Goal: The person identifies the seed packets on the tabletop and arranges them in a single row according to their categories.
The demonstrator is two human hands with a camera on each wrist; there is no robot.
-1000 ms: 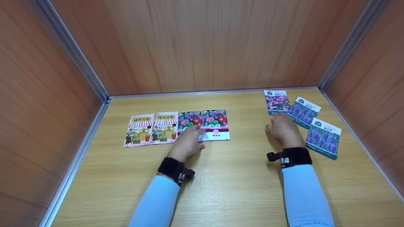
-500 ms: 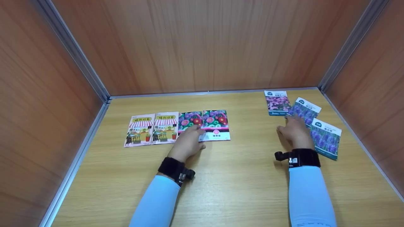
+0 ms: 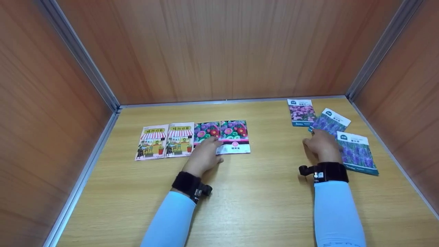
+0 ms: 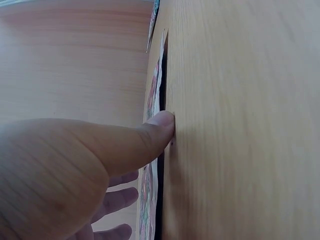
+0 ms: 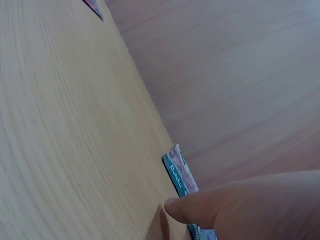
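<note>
Flat on the wooden table (image 3: 257,192) lies a row of seed packets: two with a shop drawing (image 3: 152,141) and two with red and purple flowers (image 3: 235,132). My left hand (image 3: 205,152) rests with straight fingers on the flower packet (image 3: 206,130) third from the left; in the left wrist view its thumb (image 4: 160,125) touches the table beside the packet's edge (image 4: 152,95). At the right lie a pink-flower packet (image 3: 301,112) and two purple-flower packets (image 3: 331,120) (image 3: 356,152). My right hand (image 3: 320,144) lies on those two purple packets, the thumb (image 5: 200,207) on the table.
Wooden walls close in the table at the back (image 3: 219,51), left (image 3: 44,103) and right (image 3: 411,85), with metal strips (image 3: 103,92) along the corners and edges. Bare tabletop stretches between the two groups of packets and along the near side.
My right hand moved right from the pink-flower packet onto the purple ones. The nearest purple packet slid and turned toward the near right. The left hand stayed put.
</note>
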